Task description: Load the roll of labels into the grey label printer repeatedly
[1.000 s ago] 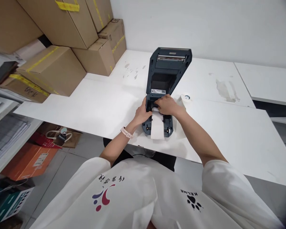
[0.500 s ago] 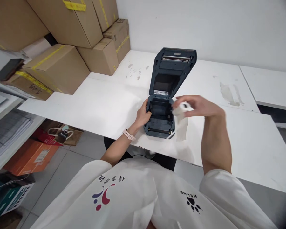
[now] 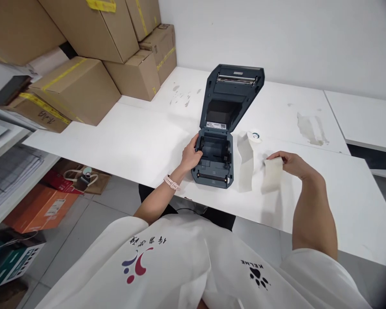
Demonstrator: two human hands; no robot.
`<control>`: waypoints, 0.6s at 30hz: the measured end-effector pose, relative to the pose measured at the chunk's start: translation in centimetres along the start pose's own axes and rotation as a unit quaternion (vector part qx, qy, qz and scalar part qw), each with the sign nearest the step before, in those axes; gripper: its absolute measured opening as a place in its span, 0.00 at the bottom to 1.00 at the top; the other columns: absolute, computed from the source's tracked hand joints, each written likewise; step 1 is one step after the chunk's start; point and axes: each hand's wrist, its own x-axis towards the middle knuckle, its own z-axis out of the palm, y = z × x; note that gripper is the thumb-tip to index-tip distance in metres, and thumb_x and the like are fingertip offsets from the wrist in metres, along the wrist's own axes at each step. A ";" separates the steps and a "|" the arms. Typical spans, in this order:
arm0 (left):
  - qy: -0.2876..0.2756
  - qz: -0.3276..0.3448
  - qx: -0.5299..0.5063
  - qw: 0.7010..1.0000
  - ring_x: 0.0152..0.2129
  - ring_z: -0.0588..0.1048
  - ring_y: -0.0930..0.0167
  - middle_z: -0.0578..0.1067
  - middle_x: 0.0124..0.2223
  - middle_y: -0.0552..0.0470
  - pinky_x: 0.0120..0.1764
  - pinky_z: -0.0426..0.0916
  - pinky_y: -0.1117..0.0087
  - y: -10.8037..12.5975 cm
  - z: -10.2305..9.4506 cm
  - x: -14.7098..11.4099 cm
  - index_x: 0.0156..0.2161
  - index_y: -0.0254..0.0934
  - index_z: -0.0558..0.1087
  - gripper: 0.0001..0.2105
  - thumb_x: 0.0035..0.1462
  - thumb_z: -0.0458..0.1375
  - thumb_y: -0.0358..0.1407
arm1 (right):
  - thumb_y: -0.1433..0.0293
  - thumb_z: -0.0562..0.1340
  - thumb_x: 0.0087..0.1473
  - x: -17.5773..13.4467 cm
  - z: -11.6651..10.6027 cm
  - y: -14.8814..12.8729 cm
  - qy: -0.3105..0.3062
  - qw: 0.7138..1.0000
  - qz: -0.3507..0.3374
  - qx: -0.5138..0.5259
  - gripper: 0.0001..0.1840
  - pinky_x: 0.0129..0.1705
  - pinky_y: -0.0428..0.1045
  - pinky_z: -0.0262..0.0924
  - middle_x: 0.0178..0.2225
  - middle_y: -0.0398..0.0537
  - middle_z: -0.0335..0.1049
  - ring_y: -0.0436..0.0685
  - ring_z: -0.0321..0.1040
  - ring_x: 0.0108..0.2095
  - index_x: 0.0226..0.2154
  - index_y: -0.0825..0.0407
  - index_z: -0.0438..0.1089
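Dark blue-grey plastic printer (image 3: 214,159) stood lid-up on the white flat-topped desk (image 3: 141,141). Left hand (image 3: 191,155) gripped its left edge, thumb over the rim. Right hand (image 3: 292,165) pinched a hanging off-white paper strip (image 3: 272,176) over the desk, right of the printer. White paper roll with unwound tail (image 3: 246,159) lay between printer and strip.

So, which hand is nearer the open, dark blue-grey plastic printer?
Left. The left hand is touching the printer, holding its left side. The right hand is apart from it, off to its right, holding a hanging piece of off-white paper.
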 end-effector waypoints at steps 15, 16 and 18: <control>0.008 -0.009 -0.003 1.000 0.70 0.64 0.56 0.67 0.72 0.47 0.70 0.60 0.52 0.8 0.0 -0.4 0.73 0.40 0.59 0.44 0.47 0.56 0.26 | 0.63 0.67 0.45 4.1 -2.3 -4.3 -0.072 0.995 0.039 -0.055 0.30 0.58 0.63 0.68 0.56 0.52 0.75 0.70 0.73 0.56 0.53 0.43 0.72; 0.007 -0.010 -0.003 1.000 0.70 0.63 0.56 0.67 0.72 0.47 0.70 0.60 0.52 0.8 0.0 -0.4 0.72 0.40 0.59 0.44 0.47 0.56 0.25 | 0.60 0.68 0.47 4.0 -2.8 -4.4 -0.051 0.998 0.038 -0.022 0.33 0.60 0.64 0.67 0.60 0.52 0.73 0.70 0.71 0.59 0.58 0.41 0.69; 0.010 -0.009 -0.003 1.000 0.70 0.64 0.56 0.67 0.71 0.47 0.70 0.60 0.52 0.8 0.0 -0.4 0.72 0.40 0.60 0.44 0.46 0.56 0.25 | 0.57 0.70 0.46 4.4 -3.5 -4.7 -0.022 0.999 0.038 0.029 0.41 0.64 0.67 0.63 0.67 0.52 0.66 0.73 0.65 0.65 0.63 0.40 0.64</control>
